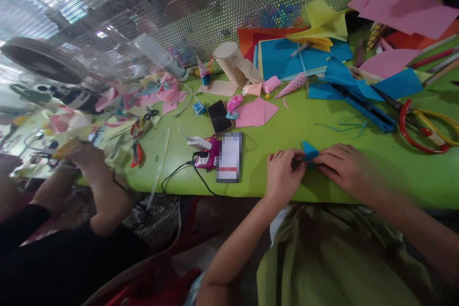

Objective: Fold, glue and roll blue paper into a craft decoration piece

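A small piece of blue paper [310, 150], folded to a point at the top, is held between my two hands just above the green table's front edge. My left hand [286, 170] pinches its left side with thumb and fingers. From the right, the fingertips of my right hand [340, 162] grip the other side. The fingers hide the lower part of the paper. Thin blue-green paper strips [344, 126] lie beyond my right hand. Further right are scissors with red and yellow handles [426, 129] and a blue box cutter [373, 110].
A phone [229, 158] and a magenta power adapter with cables [208, 153] lie left of my hands. Pink paper [255, 114], a dark phone [220, 115], a cardboard tube [229, 62] and blue sheets [283, 60] are behind. A co-worker's hand [86, 155] works at far left.
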Action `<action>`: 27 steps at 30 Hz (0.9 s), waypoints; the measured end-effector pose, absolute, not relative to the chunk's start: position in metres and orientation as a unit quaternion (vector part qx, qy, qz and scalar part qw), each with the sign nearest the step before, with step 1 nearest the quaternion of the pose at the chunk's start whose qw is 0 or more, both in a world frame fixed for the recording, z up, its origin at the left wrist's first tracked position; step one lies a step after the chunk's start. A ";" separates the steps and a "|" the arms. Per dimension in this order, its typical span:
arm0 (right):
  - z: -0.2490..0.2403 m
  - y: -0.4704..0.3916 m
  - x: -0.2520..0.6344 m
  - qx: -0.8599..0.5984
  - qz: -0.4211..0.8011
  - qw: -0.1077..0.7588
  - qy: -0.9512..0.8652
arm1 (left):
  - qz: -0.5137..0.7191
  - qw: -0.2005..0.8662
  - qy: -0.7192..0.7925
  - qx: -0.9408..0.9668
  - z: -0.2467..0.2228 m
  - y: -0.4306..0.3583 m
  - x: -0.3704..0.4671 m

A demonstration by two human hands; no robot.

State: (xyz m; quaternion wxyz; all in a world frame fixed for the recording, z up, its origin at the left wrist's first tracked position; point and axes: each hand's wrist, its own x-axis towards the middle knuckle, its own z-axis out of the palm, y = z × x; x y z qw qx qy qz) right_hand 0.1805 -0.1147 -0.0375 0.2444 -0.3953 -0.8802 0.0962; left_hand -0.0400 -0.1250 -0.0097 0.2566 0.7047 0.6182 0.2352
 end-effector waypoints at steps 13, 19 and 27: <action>-0.031 -0.118 0.180 -0.399 0.087 0.252 -0.877 | 0.195 0.141 0.600 0.763 -0.013 -0.137 -0.040; -0.029 -0.119 0.180 -0.400 0.090 0.261 -0.874 | 0.196 0.105 0.576 0.787 -0.014 -0.138 -0.040; -0.026 -0.120 0.180 -0.399 0.069 0.258 -0.877 | 0.203 0.093 0.586 0.779 -0.016 -0.142 -0.039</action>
